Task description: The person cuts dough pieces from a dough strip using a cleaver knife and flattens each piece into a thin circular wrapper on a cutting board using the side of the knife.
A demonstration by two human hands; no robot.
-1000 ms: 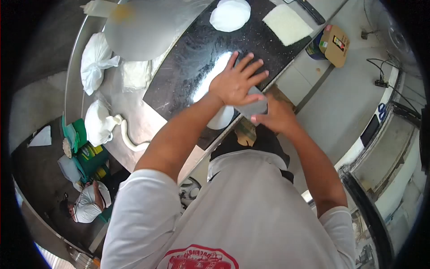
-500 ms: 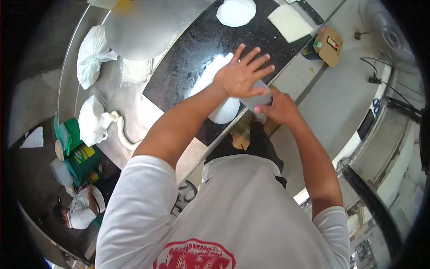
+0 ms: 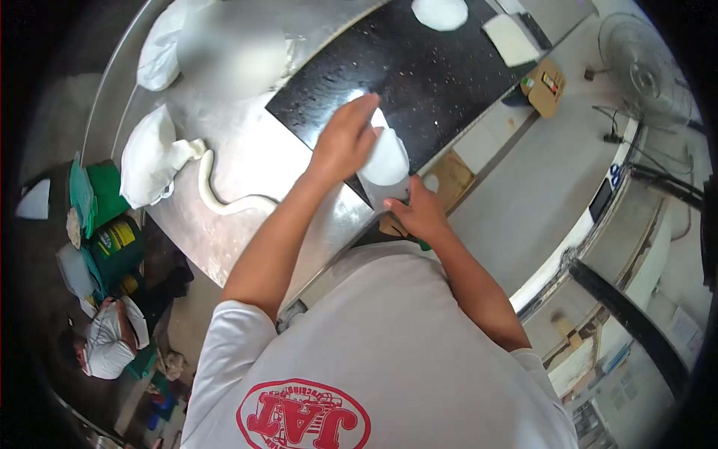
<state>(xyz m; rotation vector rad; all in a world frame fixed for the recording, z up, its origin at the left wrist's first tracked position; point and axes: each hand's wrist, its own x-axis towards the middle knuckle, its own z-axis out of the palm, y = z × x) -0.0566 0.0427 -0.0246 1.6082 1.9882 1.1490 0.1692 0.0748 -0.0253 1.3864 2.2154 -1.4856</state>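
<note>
A white round piece (image 3: 387,161) lies over a greyish translucent sheet (image 3: 383,196) at the near edge of the black board (image 3: 419,82). My left hand (image 3: 345,142) is at the round piece's upper left edge, fingers together and thumb against it; its fingertips are partly hidden. Lower right of it, my right hand (image 3: 420,213) pinches the translucent sheet near its corner. Another white round piece (image 3: 440,13) lies on the board's far part.
White bags (image 3: 148,161) and a long white dough-like roll (image 3: 213,196) rest on the metal table (image 3: 191,243). A folded white cloth (image 3: 511,40) lies at the board's far right. A cardboard box (image 3: 544,88) stands beyond. At lower left is another person (image 3: 112,340).
My left hand has gone from spread fingers to fingers together and moved left. My right hand has moved down and left with the sheet. The view has shifted.
</note>
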